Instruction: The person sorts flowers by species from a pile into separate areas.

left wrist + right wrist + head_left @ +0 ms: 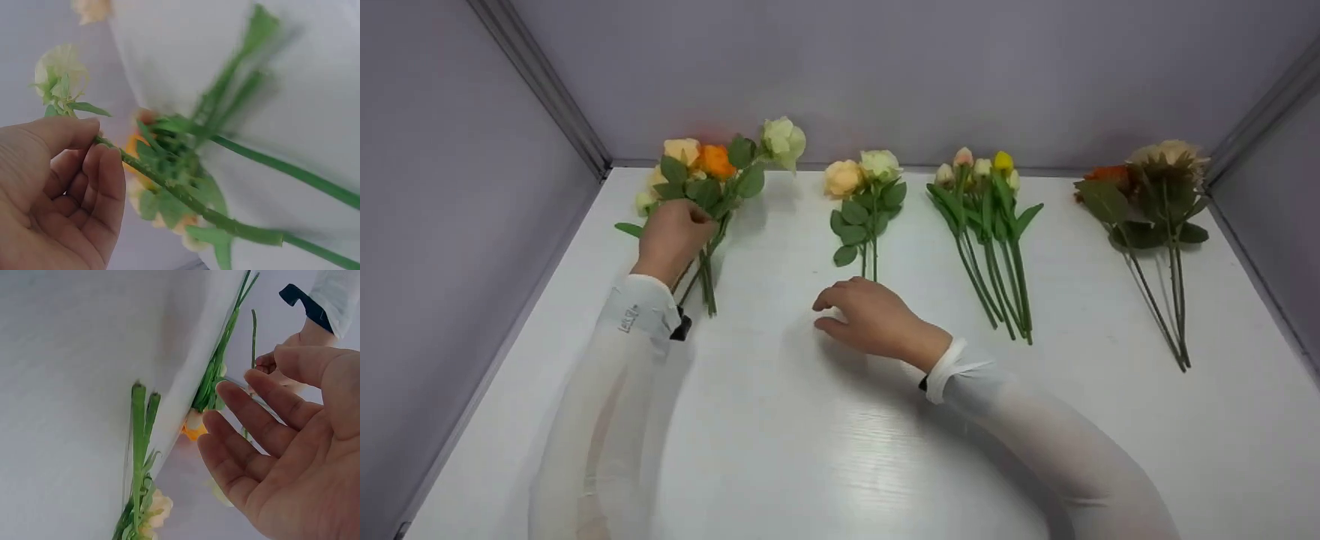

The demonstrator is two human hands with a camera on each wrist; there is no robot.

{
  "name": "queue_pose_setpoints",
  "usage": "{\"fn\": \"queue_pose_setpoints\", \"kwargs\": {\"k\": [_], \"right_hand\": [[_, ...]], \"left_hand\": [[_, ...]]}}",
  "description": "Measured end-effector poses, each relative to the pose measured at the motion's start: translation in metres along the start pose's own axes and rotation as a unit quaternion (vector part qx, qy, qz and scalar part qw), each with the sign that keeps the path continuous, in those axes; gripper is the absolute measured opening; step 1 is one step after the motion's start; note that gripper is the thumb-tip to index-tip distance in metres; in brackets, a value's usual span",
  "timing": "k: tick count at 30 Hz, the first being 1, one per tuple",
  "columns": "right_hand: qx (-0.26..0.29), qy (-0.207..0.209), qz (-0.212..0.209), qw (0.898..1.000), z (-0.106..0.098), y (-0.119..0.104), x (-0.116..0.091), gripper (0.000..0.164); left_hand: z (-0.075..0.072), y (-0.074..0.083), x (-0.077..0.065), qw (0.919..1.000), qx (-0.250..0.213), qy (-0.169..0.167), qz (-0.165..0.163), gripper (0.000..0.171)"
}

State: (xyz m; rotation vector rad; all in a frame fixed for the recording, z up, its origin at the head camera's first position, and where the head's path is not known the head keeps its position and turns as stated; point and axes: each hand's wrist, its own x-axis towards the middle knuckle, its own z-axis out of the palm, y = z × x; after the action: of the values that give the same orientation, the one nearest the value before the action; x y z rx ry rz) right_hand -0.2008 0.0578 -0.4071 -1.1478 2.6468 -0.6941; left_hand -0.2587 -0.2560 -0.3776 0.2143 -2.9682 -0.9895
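Note:
My left hand (673, 236) pinches the green stem (180, 194) of a pale green rose (784, 142) between thumb and fingertips. In the left wrist view the stem slants down past the fingers to its cut end. Below this hand lies a bunch of orange and peach roses (716, 161), partly hidden by the hand and leaves. My right hand (877, 319) hovers palm down with loosely bent fingers and holds nothing. Just beyond it is a small bunch with a peach rose (842, 178) and a pale green rose (880, 165); the hand hides its stem ends in the head view.
Right of centre on the white table (810, 450) lie several tulips (986, 217) with green stems. Farther right is a bunch of brownish-leaved flowers (1166, 187) in beige and rust. Grey panels (922, 67) enclose the table at the back and sides.

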Motion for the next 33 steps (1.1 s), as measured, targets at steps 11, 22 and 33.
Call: {"fn": "queue_pose_setpoints", "kwargs": {"k": [11, 22, 33], "right_hand": [[0.091, 0.090, 0.093, 0.987, -0.036, 0.037, -0.040, 0.025], [0.257, 0.140, 0.169, 0.941, -0.043, 0.062, -0.071, 0.018], [0.355, 0.062, 0.191, 0.913, -0.026, 0.062, -0.068, 0.030]], "left_hand": [[0.043, 0.064, -0.013, 0.9384, -0.334, -0.086, 0.022, 0.033], [0.107, 0.113, -0.037, 0.8662, -0.473, -0.145, 0.068, 0.027], [0.134, 0.126, -0.046, 0.8507, -0.503, -0.122, 0.091, 0.027]]}}
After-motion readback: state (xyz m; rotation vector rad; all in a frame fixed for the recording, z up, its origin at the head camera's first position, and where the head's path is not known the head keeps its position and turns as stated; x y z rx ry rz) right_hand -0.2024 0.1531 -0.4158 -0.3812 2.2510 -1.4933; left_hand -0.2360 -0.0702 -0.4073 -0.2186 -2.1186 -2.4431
